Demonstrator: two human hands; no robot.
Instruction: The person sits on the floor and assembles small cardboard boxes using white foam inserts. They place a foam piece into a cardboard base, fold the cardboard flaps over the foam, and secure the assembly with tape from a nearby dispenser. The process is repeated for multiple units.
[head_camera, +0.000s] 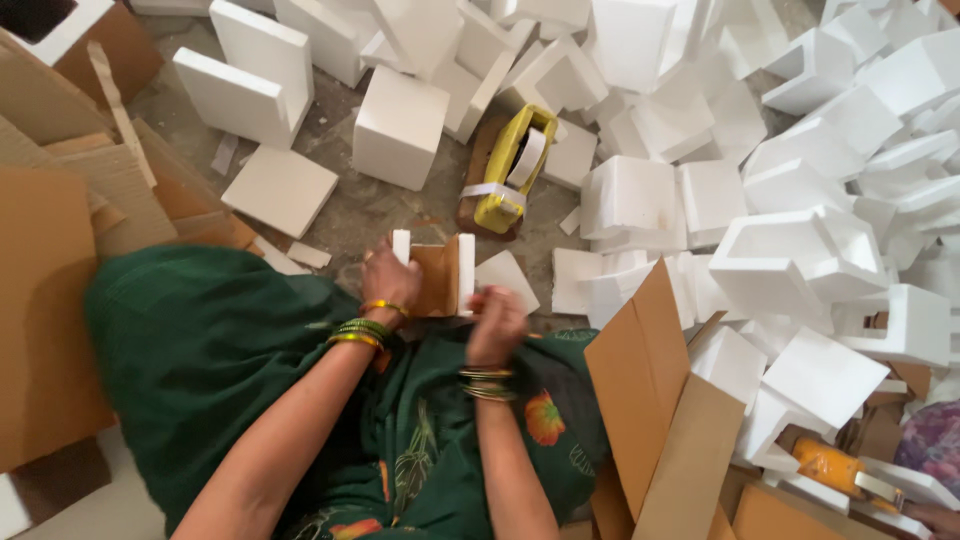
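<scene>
So from the head cam, both hands were down in front of the lap on a small cardboard piece (437, 278) with white foam slabs against its sides. The left hand (388, 280) was curled over the left foam slab (401, 246), gripping it against the cardboard, and the right hand (496, 322) was closed in a fist-like grip near the right foam slab (466, 273), though it was blurry, so I couldn't tell exactly what the fingers were pinching. My read on progress: two foam pieces were already up against the cardboard, one per side, but I saw no tape on it, so the bundle looked assembled and not yet fastened. Just beyond it on the floor lay a yellow tape dispenser (508, 168), untouched, and a second, orange one (838, 468) sat off to the right among the scraps. Counts: two dispensers, one bundle in hand, two foam slabs on it. The loose foam blocks (790, 250) piled to the right and top were too many to count properly, dozens I'd guess. Cardboard sheets (650, 400) lay on both sides, at least four or five, and I couldn't spot any finished bundles anywhere.
</scene>
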